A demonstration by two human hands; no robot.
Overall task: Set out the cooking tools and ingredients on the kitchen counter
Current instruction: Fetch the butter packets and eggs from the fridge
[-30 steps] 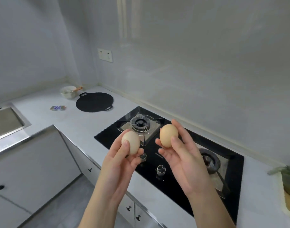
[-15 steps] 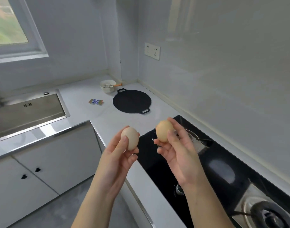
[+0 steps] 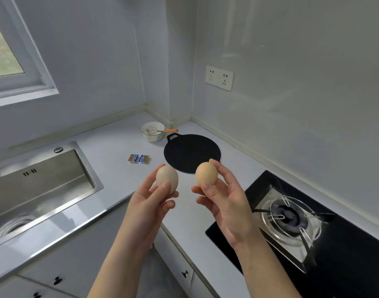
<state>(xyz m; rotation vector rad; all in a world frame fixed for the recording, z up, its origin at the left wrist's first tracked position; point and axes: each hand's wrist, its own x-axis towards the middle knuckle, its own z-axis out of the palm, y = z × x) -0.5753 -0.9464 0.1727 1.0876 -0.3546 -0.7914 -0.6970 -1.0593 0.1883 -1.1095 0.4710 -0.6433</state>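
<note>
Pale egg point(image 3: 167, 178) is sitting in the left hand point(image 3: 152, 203), fingers and thumb curled round it; the browner egg point(image 3: 206, 174) is being pinched by the right hand point(image 3: 227, 201). Both are hanging mid-frame above the counter point(image 3: 111, 147). The black pan point(image 3: 191, 152), bowl point(image 3: 153, 133) and packets point(image 3: 138, 158) are looking closer than before, and the stove point(image 3: 291, 218) is sliding to the lower right. The eggs are probably going down beside them.

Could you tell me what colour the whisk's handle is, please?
Orange; the whisk shows best in the head view.
</note>
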